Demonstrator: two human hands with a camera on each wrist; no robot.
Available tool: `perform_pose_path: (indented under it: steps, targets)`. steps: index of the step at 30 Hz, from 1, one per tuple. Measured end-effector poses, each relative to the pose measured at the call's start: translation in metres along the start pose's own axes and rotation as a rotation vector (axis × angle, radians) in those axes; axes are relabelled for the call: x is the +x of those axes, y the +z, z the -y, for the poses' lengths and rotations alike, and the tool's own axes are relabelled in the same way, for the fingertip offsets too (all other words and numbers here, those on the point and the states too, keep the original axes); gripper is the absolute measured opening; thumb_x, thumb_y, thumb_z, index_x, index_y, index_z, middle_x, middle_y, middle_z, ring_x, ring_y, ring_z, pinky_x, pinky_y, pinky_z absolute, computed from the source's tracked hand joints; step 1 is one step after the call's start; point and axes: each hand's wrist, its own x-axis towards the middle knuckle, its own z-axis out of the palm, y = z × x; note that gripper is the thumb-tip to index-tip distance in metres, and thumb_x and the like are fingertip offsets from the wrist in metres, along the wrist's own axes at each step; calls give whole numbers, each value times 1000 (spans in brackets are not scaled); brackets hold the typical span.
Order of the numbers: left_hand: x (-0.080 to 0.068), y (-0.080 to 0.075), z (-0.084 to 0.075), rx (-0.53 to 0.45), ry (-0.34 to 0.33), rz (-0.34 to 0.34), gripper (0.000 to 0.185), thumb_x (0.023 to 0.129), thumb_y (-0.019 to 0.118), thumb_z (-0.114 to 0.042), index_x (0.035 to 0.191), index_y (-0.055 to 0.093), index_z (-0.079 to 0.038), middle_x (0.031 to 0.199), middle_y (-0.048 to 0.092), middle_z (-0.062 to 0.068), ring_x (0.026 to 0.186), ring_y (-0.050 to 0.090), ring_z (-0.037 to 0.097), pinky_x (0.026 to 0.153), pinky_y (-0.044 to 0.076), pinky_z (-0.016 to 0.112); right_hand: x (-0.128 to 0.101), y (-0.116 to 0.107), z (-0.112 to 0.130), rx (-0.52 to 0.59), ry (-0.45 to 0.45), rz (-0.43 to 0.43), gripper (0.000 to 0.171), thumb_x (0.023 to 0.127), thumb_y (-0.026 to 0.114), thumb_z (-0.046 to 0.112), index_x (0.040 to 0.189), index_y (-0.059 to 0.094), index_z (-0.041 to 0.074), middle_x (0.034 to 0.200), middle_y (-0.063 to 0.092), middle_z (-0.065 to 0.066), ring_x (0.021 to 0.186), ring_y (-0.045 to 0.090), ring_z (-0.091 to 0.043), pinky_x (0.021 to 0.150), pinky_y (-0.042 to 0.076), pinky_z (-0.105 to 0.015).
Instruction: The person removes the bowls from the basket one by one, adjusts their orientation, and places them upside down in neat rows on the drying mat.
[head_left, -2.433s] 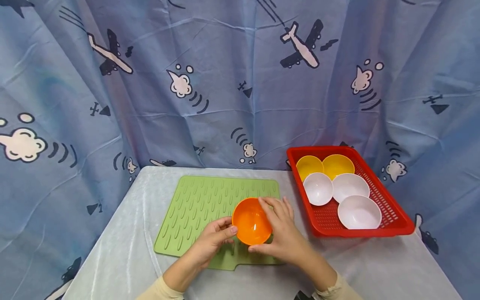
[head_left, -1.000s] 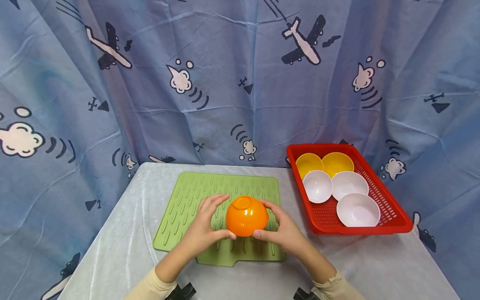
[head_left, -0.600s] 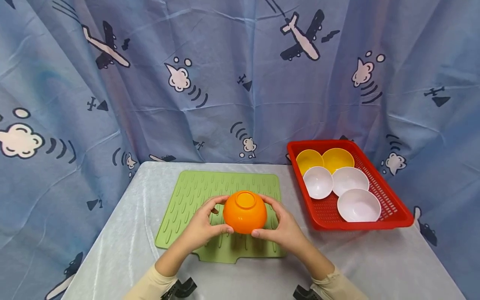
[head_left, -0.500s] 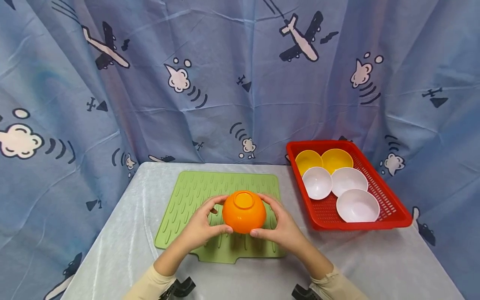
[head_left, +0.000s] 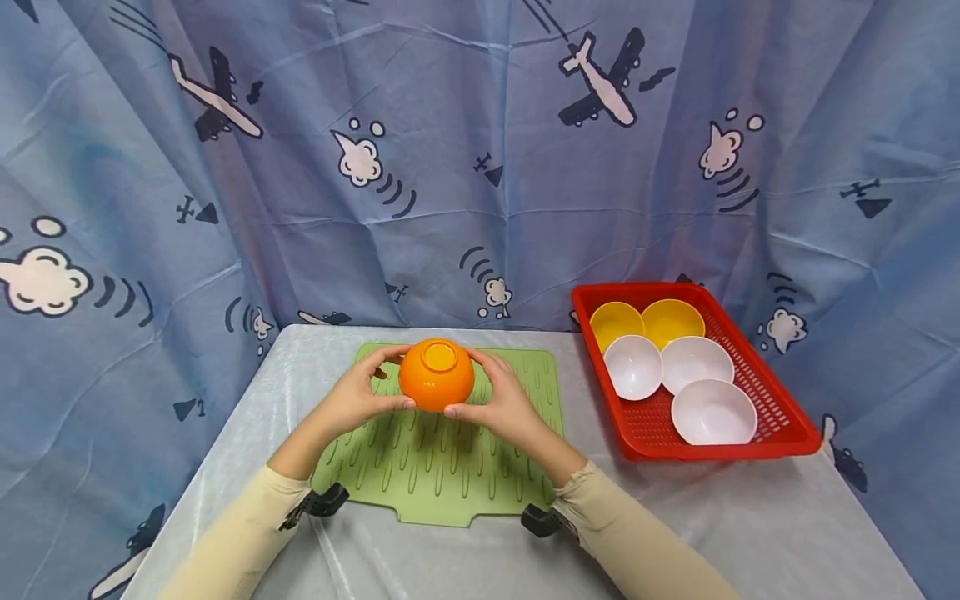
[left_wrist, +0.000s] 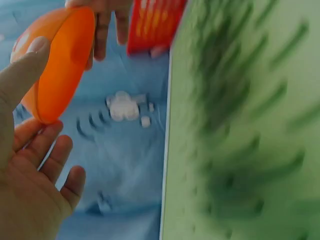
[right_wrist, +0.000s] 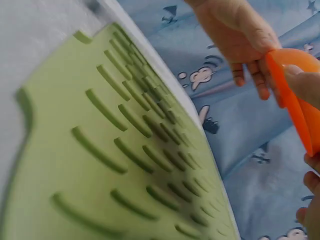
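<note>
Hands are cupping an orange bowl (head_left: 436,374) from both sides, holding it upside down in the air over the far part of the green mat (head_left: 420,467). Left hand (head_left: 352,400) is gripping its left wall, thumb curling under the rim; right hand (head_left: 504,402) is gripping the right wall the same way. Bowl is showing glossy plastic, rounded, its small ring foot facing up. Wrist views are catching the thin orange rim (left_wrist: 60,65) between the fingers. Mat is lying flat, ridged with short raised dashes, on a pale grey table (head_left: 750,533). Further right, a red basket (head_left: 787,433) is sitting on the table, holding three white bowls (head_left: 712,412) and two yellow bowls (head_left: 672,320) behind them. Behind everything, a blue curtain (head_left: 450,167) with planes and clouds is hanging.
</note>
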Motion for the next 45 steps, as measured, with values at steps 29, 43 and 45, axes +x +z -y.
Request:
perform_pose_path:
  steps: [29,43,45]
  targets:
    - [27,-61,148,162,-298,89,79,83,87,-23,148,49,0,150,51,22,134,48,45,114,36,59,122,134,-32,-462,117,99,89,79,87,48,153,47,17,151,55,-3,135,45,-26,113,27,-48]
    - [32,-64,129,187,-291,100,78,88,83,-24,151,44,0,153,47,21,138,43,44,114,34,62,116,136,-30,-548,88,109,86,82,82,53,152,48,17,150,56,-3,136,44,-26,113,28,-47]
    - [36,-64,124,179,-277,73,74,89,82,-25,150,47,-2,151,49,18,136,43,41,112,35,61,116,136,-31,-555,88,113,86,83,82,54,153,48,18,150,55,-2,137,43,-26,113,27,-47]
